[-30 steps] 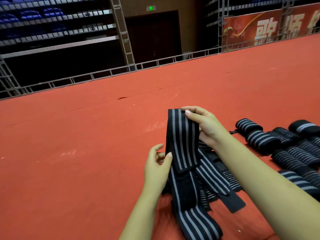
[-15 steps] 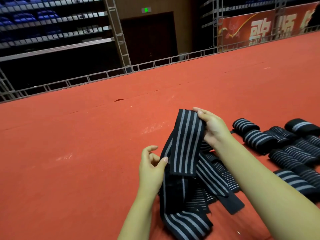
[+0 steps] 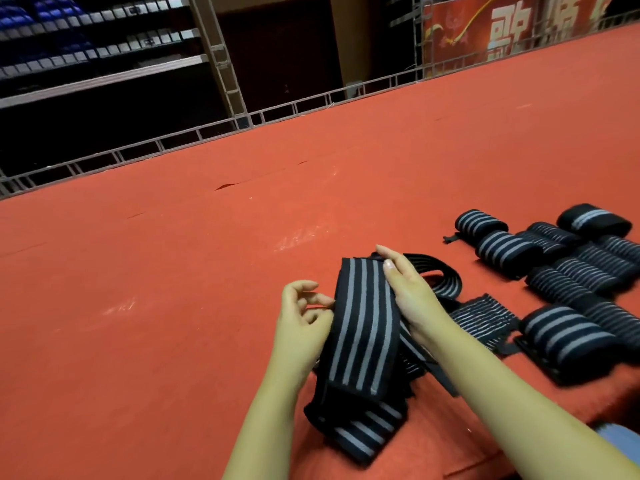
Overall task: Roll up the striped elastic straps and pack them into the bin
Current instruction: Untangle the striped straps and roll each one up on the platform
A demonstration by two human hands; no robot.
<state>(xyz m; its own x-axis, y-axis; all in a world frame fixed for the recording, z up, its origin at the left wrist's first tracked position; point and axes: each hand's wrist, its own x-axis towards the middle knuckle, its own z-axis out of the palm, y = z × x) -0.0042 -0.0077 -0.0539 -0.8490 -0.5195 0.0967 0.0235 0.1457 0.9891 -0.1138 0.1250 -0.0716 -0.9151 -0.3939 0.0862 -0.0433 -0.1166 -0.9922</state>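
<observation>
A black elastic strap with grey stripes (image 3: 363,327) is held up over the red carpet, folded over itself, its lower part bunched on the floor. My left hand (image 3: 303,323) pinches its left edge. My right hand (image 3: 410,292) grips its top right edge, fingers over the fold. More loose strap (image 3: 440,275) loops behind my right hand. Several rolled striped straps (image 3: 505,249) lie in rows to the right. No bin is in view.
The red carpeted platform (image 3: 173,289) stretches left and ahead, ending at a low metal rail (image 3: 194,136) with a dark drop and seating beyond. A flat unrolled strap piece (image 3: 485,318) lies between my right arm and the rolls. A blue edge (image 3: 620,438) shows at lower right.
The strap and both hands have come down closer to the carpet. My right hand now lies over the strap's top right edge, and the view has tilted down.
</observation>
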